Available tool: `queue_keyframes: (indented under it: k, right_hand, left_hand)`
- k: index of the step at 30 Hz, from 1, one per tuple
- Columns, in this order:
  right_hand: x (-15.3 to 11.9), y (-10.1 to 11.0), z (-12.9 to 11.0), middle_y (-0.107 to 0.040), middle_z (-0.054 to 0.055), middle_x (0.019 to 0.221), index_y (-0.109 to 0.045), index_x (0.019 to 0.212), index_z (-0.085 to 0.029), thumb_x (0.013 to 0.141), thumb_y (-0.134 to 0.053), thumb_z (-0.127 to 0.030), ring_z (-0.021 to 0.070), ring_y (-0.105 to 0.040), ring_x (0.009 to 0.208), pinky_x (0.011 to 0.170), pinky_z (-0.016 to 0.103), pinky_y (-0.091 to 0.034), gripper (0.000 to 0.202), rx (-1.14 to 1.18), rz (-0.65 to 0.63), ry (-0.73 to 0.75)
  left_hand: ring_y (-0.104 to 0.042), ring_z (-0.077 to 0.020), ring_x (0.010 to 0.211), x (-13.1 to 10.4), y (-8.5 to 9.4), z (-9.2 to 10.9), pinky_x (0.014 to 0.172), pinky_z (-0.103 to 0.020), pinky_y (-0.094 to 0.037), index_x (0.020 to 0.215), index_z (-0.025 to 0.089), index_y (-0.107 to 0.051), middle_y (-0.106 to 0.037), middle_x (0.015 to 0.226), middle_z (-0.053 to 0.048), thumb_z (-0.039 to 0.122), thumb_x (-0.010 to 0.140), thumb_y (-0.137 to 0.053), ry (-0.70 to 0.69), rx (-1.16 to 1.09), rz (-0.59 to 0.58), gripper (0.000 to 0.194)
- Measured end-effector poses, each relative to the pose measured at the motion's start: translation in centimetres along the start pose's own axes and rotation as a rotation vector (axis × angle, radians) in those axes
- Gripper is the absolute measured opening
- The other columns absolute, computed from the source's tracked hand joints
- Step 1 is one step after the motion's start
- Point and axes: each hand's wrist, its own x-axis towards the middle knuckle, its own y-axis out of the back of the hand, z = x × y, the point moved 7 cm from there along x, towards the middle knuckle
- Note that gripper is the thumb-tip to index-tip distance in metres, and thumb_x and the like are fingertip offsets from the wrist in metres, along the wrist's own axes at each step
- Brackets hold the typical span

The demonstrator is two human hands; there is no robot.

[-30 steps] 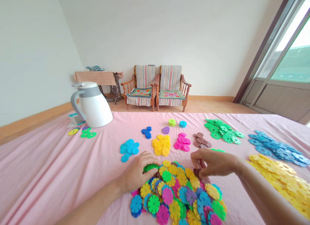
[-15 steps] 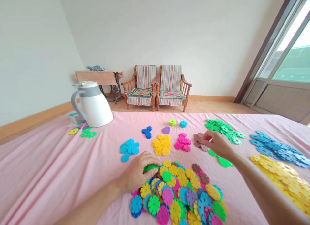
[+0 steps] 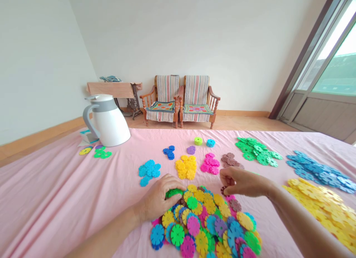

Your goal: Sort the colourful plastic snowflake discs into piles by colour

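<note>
Left hand (image 3: 160,197), at 10 o'clock of the mixed disc pile (image 3: 209,221), is curled round green discs (image 3: 174,193), gripping them. Right hand (image 3: 241,181), at 1 o'clock, is half-curled over a brown disc (image 3: 223,191) at the pile's edge, touching it; whether pinched, cannot tell. Brown heap (image 3: 230,160) lies farther out, also at 1 o'clock

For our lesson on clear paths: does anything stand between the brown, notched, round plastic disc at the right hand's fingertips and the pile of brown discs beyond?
Only the right hand itself visibly stands between the brown disc and the brown pile; what lies beneath the hand is hidden.
</note>
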Motion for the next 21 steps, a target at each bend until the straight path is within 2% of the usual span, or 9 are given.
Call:
queue_keyframes:
  k: [2, 5, 7, 12, 14, 15, 17, 19, 21]
  right_hand:
    - [0.5, 0.9, 1.0, -0.060, -0.001, 0.065, -0.049, 0.066, -0.019, 0.067, -0.057, -0.022, 0.0114, -0.053, 0.060, 0.051, 0.021, -0.036, 0.008, 0.106, 0.110, -0.005]
    - [0.7, 3.2, 4.0, -0.061, 0.000, 0.060, -0.047, 0.063, -0.020, 0.071, -0.051, -0.023, 0.0123, -0.054, 0.056, 0.051, 0.022, -0.038, 0.009, 0.130, 0.469, -0.161]
    - [0.6, 4.2, 5.8, -0.060, 0.001, 0.058, -0.046, 0.063, -0.021, 0.072, -0.048, -0.023, 0.0140, -0.055, 0.056, 0.052, 0.024, -0.038, 0.010, 0.088, 0.639, -0.267]
    - [0.2, 5.3, 7.7, -0.063, 0.006, 0.072, -0.050, 0.070, -0.020, 0.075, -0.046, -0.027, 0.0189, -0.058, 0.067, 0.058, 0.028, -0.040, 0.009, 0.007, 0.754, -0.371]
    - [-0.2, 5.3, 7.0, -0.063, 0.004, 0.069, -0.051, 0.065, -0.020, 0.073, -0.049, -0.028, 0.0180, -0.057, 0.066, 0.058, 0.027, -0.039, 0.011, -0.016, 0.725, -0.351]
    - [-0.2, 5.1, 6.3, -0.061, 0.002, 0.065, -0.051, 0.062, -0.020, 0.071, -0.052, -0.027, 0.0168, -0.056, 0.063, 0.056, 0.026, -0.038, 0.011, -0.017, 0.664, -0.321]
    - [-0.1, 3.8, 4.4, -0.058, -0.001, 0.056, -0.052, 0.058, -0.020, 0.067, -0.057, -0.025, 0.0143, -0.054, 0.056, 0.051, 0.023, -0.035, 0.011, -0.016, 0.427, -0.226]
    - [-0.3, 2.2, 2.2, -0.059, -0.001, 0.058, -0.055, 0.061, -0.019, 0.065, -0.060, -0.024, 0.0139, -0.053, 0.057, 0.049, 0.023, -0.033, 0.008, -0.045, 0.170, -0.125]
    - [-0.8, 1.1, 0.7, -0.062, 0.001, 0.068, -0.058, 0.067, -0.019, 0.064, -0.062, -0.024, 0.0154, -0.054, 0.066, 0.053, 0.023, -0.035, 0.008, -0.101, 0.024, -0.073]
  left_hand:
    - [-0.058, -0.0191, 0.099, 0.0, 0.0, 0.0, 0.090, -0.034, -0.044, 0.099, 0.022, -0.067, -0.068, 0.101, -0.005, 0.021, 0.083, -0.056, 0.000, 0.003, 0.000, 0.019]
    - [-0.058, -0.0191, 0.099, 0.1, 0.0, 0.0, 0.090, -0.034, -0.044, 0.099, 0.022, -0.067, -0.068, 0.100, -0.005, 0.021, 0.084, -0.056, -0.005, 0.002, 0.002, 0.019]
    - [-0.058, -0.0193, 0.098, 0.1, 0.0, 0.1, 0.090, -0.034, -0.044, 0.099, 0.022, -0.067, -0.068, 0.100, -0.005, 0.022, 0.084, -0.055, -0.008, -0.002, 0.004, 0.019]
    - [-0.057, -0.0193, 0.098, 0.0, 0.0, 0.0, 0.090, -0.034, -0.044, 0.099, 0.022, -0.067, -0.068, 0.100, -0.005, 0.022, 0.084, -0.055, -0.007, -0.007, 0.006, 0.019]
    - [-0.057, -0.0192, 0.099, 0.0, 0.0, 0.0, 0.090, -0.034, -0.044, 0.099, 0.022, -0.067, -0.068, 0.101, -0.005, 0.021, 0.084, -0.055, -0.008, -0.006, 0.003, 0.019]
    - [-0.057, -0.0192, 0.099, 0.0, 0.0, -0.1, 0.090, -0.034, -0.044, 0.100, 0.022, -0.067, -0.068, 0.101, -0.005, 0.021, 0.084, -0.055, -0.007, -0.006, 0.001, 0.019]
    - [-0.057, -0.0188, 0.099, -0.1, -0.1, -0.1, 0.091, -0.033, -0.043, 0.100, 0.022, -0.067, -0.067, 0.101, -0.004, 0.020, 0.084, -0.055, -0.004, -0.005, -0.004, 0.020]
    - [-0.057, -0.0185, 0.100, -0.1, -0.1, -0.1, 0.091, -0.033, -0.043, 0.100, 0.022, -0.067, -0.067, 0.102, -0.004, 0.020, 0.084, -0.056, 0.000, -0.002, -0.007, 0.019]
    - [-0.057, -0.0184, 0.100, -0.1, -0.1, -0.1, 0.091, -0.032, -0.043, 0.100, 0.022, -0.066, -0.067, 0.101, -0.004, 0.020, 0.084, -0.055, -0.002, 0.004, -0.009, 0.019]
